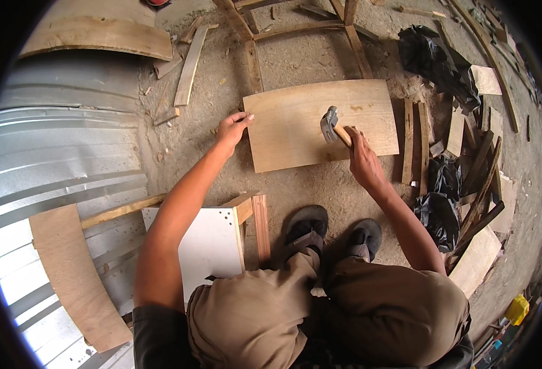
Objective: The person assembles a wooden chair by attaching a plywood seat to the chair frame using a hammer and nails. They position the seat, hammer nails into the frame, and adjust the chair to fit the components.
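Note:
A rectangular plywood panel (295, 126) lies in front of me, across the near end of a wooden frame (298, 31). My left hand (234, 127) pinches the panel's left edge near its upper corner, thumb on top and some fingers hidden beneath. In my right hand (364, 157) is a claw hammer (330, 123), gripped by its wooden handle. The hammer's metal head is over the right half of the panel; whether it touches the wood I cannot tell.
Corrugated metal sheeting (68, 141) covers the left side, with a curved plywood strip (80, 277) on it. A white board (206, 246) stands by my left leg. Wood scraps (415, 141) and black plastic bags (437, 61) lie at the right. My feet (308, 224) are on the dirt floor.

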Demonstrator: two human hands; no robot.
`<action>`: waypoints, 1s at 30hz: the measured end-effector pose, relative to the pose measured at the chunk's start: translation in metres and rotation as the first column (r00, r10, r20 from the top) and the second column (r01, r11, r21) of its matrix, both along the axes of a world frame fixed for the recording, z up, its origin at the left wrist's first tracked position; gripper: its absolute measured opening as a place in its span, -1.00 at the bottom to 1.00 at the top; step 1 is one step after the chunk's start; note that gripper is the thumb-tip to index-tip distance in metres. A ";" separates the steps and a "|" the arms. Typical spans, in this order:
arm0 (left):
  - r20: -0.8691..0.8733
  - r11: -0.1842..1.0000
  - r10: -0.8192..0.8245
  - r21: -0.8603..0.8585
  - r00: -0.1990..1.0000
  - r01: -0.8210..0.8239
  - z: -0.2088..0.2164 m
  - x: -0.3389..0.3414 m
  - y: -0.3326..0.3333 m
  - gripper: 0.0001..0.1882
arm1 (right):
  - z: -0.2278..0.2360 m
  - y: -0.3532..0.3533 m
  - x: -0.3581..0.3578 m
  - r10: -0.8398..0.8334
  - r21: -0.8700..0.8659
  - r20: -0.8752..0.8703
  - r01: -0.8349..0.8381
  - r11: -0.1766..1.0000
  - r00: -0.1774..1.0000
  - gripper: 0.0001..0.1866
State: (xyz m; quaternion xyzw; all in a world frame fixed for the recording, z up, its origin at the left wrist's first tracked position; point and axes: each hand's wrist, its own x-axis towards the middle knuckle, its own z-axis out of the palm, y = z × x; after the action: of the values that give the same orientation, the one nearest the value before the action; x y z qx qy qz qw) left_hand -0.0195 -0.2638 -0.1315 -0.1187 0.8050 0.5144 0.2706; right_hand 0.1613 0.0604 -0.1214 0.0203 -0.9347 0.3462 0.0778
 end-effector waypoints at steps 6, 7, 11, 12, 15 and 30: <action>-0.219 0.967 -0.097 -0.250 0.971 0.040 0.007 0.001 0.009 -0.62 | -0.010 0.001 0.004 -0.019 -0.014 0.046 0.019 1.000 0.999 -0.54; -0.304 0.898 -0.176 -0.439 0.936 0.026 0.004 -0.002 0.004 -0.64 | -0.012 0.000 0.003 -0.011 -0.004 0.032 0.011 1.000 0.999 -0.54; -0.621 0.689 -0.568 -0.718 0.541 -0.101 0.014 0.000 0.036 -0.71 | -0.018 0.008 0.007 -0.004 -0.022 0.028 0.005 1.000 1.000 -0.52; -0.692 0.702 -0.626 -0.701 0.360 -0.125 0.028 0.002 0.052 -0.72 | -0.017 0.011 0.008 0.001 -0.049 0.029 0.000 0.999 1.000 -0.52; -0.618 0.959 -0.267 -0.093 0.740 0.269 0.035 0.004 0.119 -0.78 | -0.018 0.012 0.008 -0.071 -0.208 0.087 0.088 0.974 0.994 -0.55; -0.570 0.910 0.017 0.348 0.822 0.223 -0.045 0.042 0.299 -0.83 | -0.020 0.033 0.005 -0.479 -0.787 0.058 0.336 0.518 0.876 -0.82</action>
State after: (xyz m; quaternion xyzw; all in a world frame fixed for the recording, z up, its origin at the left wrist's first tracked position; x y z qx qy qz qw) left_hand 0.0221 0.0356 -0.1764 0.1401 0.7314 0.6639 0.0688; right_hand 0.1664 0.0929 -0.1410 -0.2068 -0.6596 0.6832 0.2352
